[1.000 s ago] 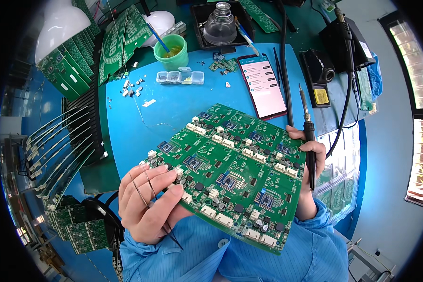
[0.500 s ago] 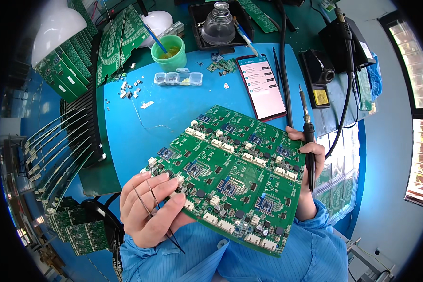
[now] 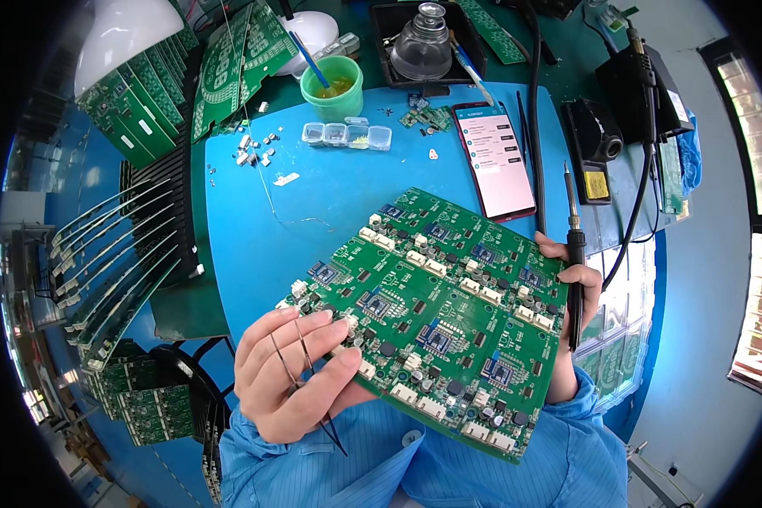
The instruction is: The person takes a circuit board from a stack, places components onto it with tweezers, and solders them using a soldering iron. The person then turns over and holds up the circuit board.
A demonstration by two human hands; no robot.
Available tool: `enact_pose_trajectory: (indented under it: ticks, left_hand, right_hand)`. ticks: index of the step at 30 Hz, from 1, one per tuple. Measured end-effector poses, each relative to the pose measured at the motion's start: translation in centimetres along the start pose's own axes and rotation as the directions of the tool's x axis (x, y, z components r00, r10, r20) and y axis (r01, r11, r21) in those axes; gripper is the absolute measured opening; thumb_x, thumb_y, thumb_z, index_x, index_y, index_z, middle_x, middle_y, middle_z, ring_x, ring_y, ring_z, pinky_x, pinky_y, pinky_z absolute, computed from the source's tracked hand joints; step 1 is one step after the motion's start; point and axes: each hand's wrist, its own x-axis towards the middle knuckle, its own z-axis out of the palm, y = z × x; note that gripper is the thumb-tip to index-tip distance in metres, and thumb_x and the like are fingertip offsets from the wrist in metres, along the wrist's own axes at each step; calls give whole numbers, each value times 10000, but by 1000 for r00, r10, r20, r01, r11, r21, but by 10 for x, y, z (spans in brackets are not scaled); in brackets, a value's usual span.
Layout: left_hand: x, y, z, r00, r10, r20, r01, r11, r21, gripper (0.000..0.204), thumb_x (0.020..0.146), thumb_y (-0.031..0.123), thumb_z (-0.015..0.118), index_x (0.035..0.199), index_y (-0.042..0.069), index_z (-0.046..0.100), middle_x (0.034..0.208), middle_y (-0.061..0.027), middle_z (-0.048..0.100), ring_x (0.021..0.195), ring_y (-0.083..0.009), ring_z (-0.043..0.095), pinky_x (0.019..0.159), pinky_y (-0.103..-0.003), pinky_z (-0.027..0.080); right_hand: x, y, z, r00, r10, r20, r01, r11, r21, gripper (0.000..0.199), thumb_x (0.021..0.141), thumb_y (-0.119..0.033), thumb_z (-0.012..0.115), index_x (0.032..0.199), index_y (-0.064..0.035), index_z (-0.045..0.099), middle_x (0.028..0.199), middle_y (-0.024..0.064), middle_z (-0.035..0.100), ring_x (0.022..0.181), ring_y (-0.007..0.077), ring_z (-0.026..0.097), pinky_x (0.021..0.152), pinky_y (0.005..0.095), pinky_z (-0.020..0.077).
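A large green circuit board panel [image 3: 436,296], covered with white connectors and small chips, is held tilted above the mat and my blue sleeves. My left hand [image 3: 292,372] is closed on its near left edge, fingertips against the white connectors. Black tweezers [image 3: 321,414] are tucked among the same fingers, their tips pointing down past the palm. My right hand [image 3: 586,284] grips the panel's right edge and also keeps hold of a soldering iron [image 3: 577,245], which stands nearly upright with its bare tip up. The rest of that hand is hidden behind the panel.
On the blue mat [image 3: 254,229] lie a phone [image 3: 495,161], a small clear parts box [image 3: 347,135] and loose connectors [image 3: 250,151]. Behind are a green cup [image 3: 334,100] and a glass bottle [image 3: 421,52]. An iron stand [image 3: 591,140] is right; racked boards [image 3: 114,262] stand left.
The whole view has shifted slightly, so everything sits a little farther right. Both hands keep their holds on the panel, the tweezers and the soldering iron.
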Motion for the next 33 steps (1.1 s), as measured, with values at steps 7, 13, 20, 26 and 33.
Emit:
enact_pose_trajectory:
  ticks: [7,13,20,26,33]
  left_hand:
    - [2,3,-2,999,-21,35,20,1000,24,337,730,345,811,961,120,713,973,-89,721,954,-236,689,831,-400,552]
    - [2,1,2,1000,15,-11,-15,1000,-9,294,758,347,788,945,134,713,962,-82,728,946,-220,690,821,-380,557]
    - [3,0,5,998,25,-66,-25,1000,-10,254,768,327,783,921,136,717,915,-69,736,894,-206,707,783,-354,567]
    - [1,1,11,992,38,-121,-41,999,-18,246,758,310,788,908,129,717,915,-75,736,890,-202,708,780,-347,567]
    - [-2,-14,-3,989,-109,-101,101,991,-83,304,762,307,779,933,66,707,971,-147,718,933,-286,700,821,-410,551]
  right_hand:
    - [-4,8,-6,1000,-13,10,12,999,44,323,893,-275,695,989,-53,480,1103,265,617,1142,436,582,1015,581,419]
    - [-3,4,3,999,13,-47,-13,1000,9,267,905,-227,680,977,-71,476,1064,241,612,1132,422,585,1013,584,434]
    - [-4,3,8,998,33,-53,-24,988,149,215,915,-127,648,982,-71,451,1091,246,600,1161,389,580,986,521,497]
    - [1,5,7,1000,12,0,-11,976,216,188,932,-131,614,956,-55,444,1110,261,588,1209,385,558,945,536,544]
    - [3,-9,17,994,-51,-95,56,997,50,326,838,-162,749,968,-69,465,982,213,591,1046,391,623,857,492,559]
